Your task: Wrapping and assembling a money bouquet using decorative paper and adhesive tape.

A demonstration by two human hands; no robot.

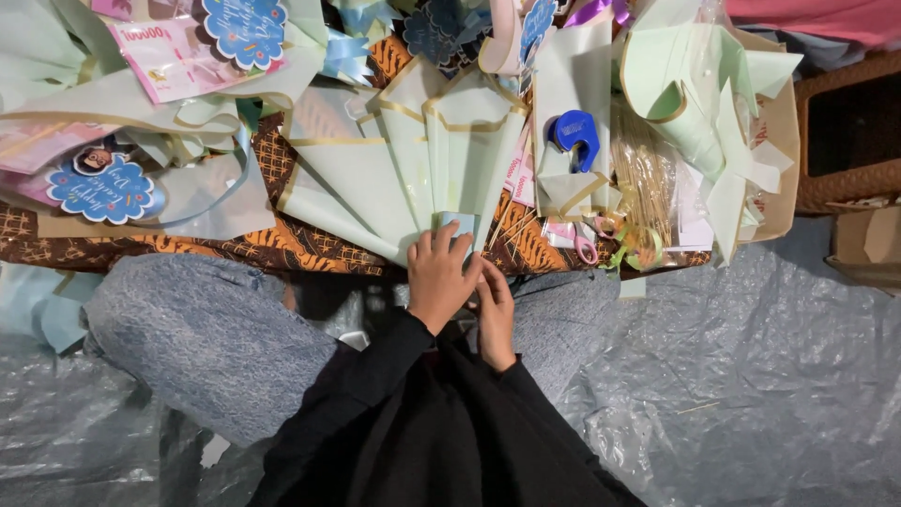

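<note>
Okay, I see left hand [439, 277] flat, fingers spread, pressing narrow base of pale green paper fan [413, 160]; small light blue card [460, 223] under fingertips. Right hand [495, 314] just beside, touching left; its grip hidden, cannot tell. Fan's long axis runs away from hands, widening upward, gold-edged sheets. Left hand nearer. Blue scalloped round labels [101, 191] far left and top; pink banknote-style sheet [174, 58] top left. Blue tape dispenser [575, 136] right of fan, pink scissors [580, 242] below it. All on batik cloth [272, 246].
</note>
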